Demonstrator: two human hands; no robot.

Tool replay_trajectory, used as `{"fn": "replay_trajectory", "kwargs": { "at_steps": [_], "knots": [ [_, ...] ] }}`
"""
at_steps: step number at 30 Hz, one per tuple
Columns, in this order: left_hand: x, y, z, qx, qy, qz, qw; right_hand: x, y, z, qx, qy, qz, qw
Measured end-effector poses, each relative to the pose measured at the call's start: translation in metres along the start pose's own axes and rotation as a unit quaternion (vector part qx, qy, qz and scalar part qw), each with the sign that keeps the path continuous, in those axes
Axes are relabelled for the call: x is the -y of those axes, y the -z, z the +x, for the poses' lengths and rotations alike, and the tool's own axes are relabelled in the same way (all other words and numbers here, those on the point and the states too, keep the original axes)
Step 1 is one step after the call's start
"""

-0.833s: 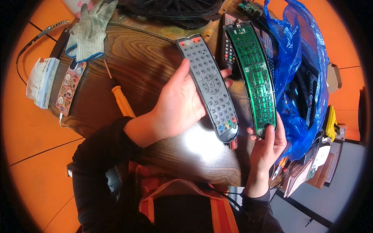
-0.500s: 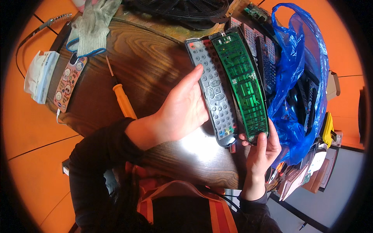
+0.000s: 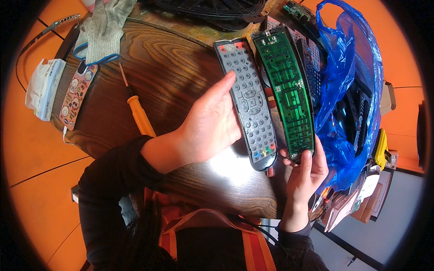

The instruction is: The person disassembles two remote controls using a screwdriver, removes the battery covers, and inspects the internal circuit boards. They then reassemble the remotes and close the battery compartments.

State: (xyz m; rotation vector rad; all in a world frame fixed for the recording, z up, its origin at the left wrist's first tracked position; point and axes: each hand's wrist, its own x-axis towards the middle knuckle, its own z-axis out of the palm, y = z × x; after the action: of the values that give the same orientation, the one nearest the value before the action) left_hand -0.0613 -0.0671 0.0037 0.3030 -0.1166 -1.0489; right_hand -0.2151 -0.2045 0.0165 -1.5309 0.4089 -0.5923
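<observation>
Parted slightly at the far ends since the previous frame: grey keypad half (image 3: pixel 254 119) of a remote control and dark-rimmed green circuit board (image 3: pixel 285 97), both held up above the wooden table (image 3: pixel 167 63). Near right: right hand (image 3: pixel 308 174), grasping the board's near end between thumb and fingers. Further left: left hand (image 3: pixel 209 121), grasping the keypad half, thumb at its left edge. Beyond, left: orange-handled screwdriver (image 3: pixel 141 117), pink patterned phone (image 3: pixel 77 100), white tissue pack (image 3: pixel 44 89). Right: blue plastic bag (image 3: pixel 333 83), holding dark items. Far left: greyish glove (image 3: pixel 104 40). Far centre: black fan grille (image 3: pixel 228 7).
</observation>
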Motion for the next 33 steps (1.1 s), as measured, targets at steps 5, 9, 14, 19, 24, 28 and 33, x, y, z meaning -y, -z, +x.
{"fn": "replay_trajectory", "kwargs": {
  "at_steps": [5, 9, 14, 19, 24, 28, 33],
  "knots": [
    [-0.001, 0.000, 0.001, 0.000, 0.005, 0.001, 1.000, 0.000, -0.001, 0.000, -0.009, 0.003, 0.013, 1.000],
    [0.000, 0.003, -0.001, -0.006, 0.018, 0.001, 1.000, -0.004, -0.003, -0.001, -0.054, 0.087, -0.133, 0.986],
    [0.004, 0.002, -0.003, 0.022, 0.011, -0.004, 1.000, -0.001, -0.003, -0.003, -0.059, 0.179, -0.362, 0.913],
    [0.008, -0.001, -0.003, -0.031, 0.005, 0.023, 0.999, 0.005, -0.010, -0.002, -0.025, 0.264, -0.474, 0.839],
    [0.010, 0.001, -0.003, -0.010, -0.009, 0.031, 0.999, 0.009, -0.021, -0.006, -0.005, 0.338, -0.506, 0.794],
    [0.011, 0.005, -0.003, -0.014, -0.014, 0.002, 1.000, 0.011, -0.026, -0.011, 0.026, 0.298, -0.519, 0.801],
    [0.008, 0.008, 0.000, 0.000, -0.024, 0.012, 1.000, 0.019, -0.018, -0.001, 0.112, 0.258, -0.478, 0.832]
  ]
}}
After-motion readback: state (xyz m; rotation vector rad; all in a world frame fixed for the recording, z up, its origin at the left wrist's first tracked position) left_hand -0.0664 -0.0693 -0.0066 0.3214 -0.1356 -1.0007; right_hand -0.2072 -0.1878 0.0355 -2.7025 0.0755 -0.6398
